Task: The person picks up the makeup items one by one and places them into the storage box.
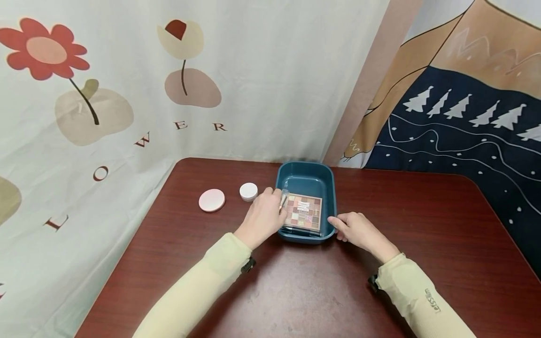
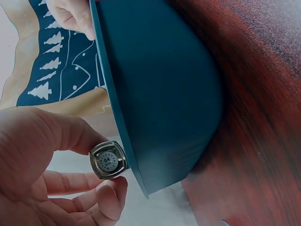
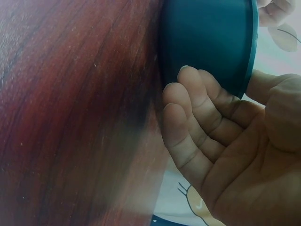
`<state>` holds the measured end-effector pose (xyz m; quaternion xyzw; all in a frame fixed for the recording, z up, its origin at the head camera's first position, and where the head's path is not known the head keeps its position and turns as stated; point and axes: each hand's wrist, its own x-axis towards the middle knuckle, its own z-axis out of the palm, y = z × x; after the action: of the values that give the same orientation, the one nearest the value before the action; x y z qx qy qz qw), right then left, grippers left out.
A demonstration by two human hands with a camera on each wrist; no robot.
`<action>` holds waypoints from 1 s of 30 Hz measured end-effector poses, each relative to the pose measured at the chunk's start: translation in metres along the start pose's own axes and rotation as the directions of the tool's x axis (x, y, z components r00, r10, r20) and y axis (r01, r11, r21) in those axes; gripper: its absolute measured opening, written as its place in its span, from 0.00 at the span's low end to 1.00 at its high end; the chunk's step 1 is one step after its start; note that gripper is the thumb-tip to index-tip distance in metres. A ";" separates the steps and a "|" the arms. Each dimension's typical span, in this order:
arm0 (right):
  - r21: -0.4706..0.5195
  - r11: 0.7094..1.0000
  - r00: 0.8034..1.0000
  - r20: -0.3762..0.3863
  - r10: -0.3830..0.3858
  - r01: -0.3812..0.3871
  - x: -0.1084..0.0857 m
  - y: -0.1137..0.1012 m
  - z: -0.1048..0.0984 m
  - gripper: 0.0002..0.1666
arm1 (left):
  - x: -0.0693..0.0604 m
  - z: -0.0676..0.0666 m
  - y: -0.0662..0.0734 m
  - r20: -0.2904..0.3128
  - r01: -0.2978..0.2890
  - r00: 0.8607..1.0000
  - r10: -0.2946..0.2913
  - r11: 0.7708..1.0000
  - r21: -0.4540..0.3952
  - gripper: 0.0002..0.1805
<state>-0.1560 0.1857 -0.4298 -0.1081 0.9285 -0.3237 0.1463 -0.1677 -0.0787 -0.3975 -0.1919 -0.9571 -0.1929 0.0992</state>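
A blue-green bin [image 1: 306, 169] holds a square makeup palette [image 1: 303, 211] and a dark slim item [image 1: 301, 231] along its near end. Over the bin's left rim, my left hand [image 1: 263, 216] pinches a small tube [image 1: 284, 199]. Its squarish end [image 2: 108, 160], marked 04, faces the left wrist view, between thumb and fingers of the left hand [image 2: 61, 174], beside the bin's rim. My right hand [image 1: 357, 230] grips the bin's right rim near the front corner. In the right wrist view the thumb of that hand [image 3: 235, 136] is over the rim, with fingers against the outer wall [image 3: 207, 47].
On the reddish-brown table [image 1: 296, 286], left of the bin, lie a pink round compact [image 1: 212, 200] and a small white round jar [image 1: 248, 191]. Behind the table hang a light curtain with flowers [image 1: 270, 84] and a dark blue printed cloth [image 1: 456, 141].
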 end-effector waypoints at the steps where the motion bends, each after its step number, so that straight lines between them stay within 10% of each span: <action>1: 0.000 1.000 1.000 -0.001 0.000 0.000 0.000 0.000 0.000 0.22 | 0.001 0.000 0.001 0.000 -0.007 1.000 0.007 1.000 0.013 0.08; 16: -0.007 1.000 1.000 -0.007 -0.002 0.002 0.000 0.000 0.000 0.22 | 0.005 0.015 0.009 0.008 -0.048 0.999 0.047 0.978 0.203 0.13; 30: 0.001 1.000 1.000 -0.007 -0.005 0.005 0.000 -0.002 -0.001 0.22 | 0.009 0.024 0.020 0.039 -0.143 0.989 0.140 0.896 0.420 0.11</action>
<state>-0.1558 0.1850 -0.4281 -0.1090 0.9286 -0.3250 0.1421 -0.1708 -0.0490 -0.4107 -0.2358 -0.9601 0.0267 0.1482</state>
